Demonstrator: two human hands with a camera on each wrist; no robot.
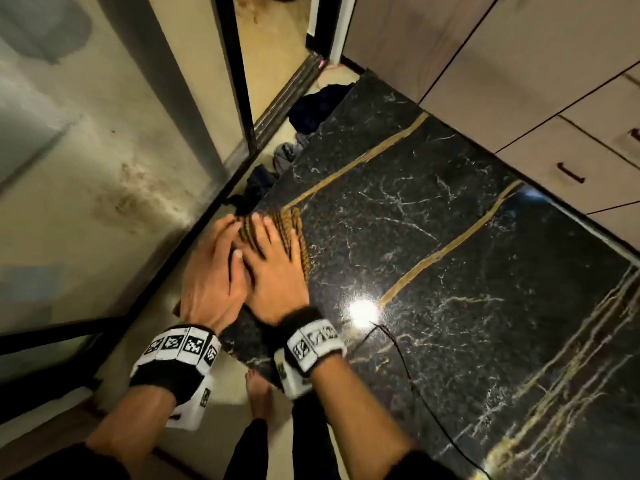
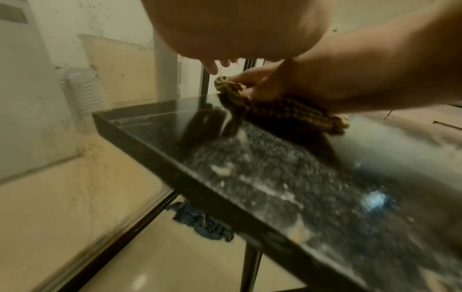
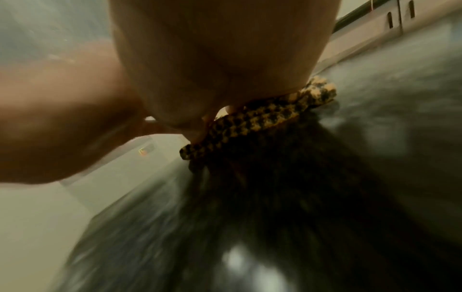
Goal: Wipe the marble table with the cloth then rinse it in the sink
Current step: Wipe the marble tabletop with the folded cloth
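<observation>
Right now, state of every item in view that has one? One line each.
cloth: folded, flat on the table near its left edge, under both hands.
marble table: glossy, pale specks in the left wrist view.
right hand: fingers flat, pressing the cloth.
left hand: flat beside the right, fingertips on the cloth.
drawers: closed.
clothes: crumpled on the floor by the table.

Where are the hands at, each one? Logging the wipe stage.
Left hand: open, fingers flat, pressing the cloth at the marble table edge.
Right hand: open, flat on the cloth.
</observation>
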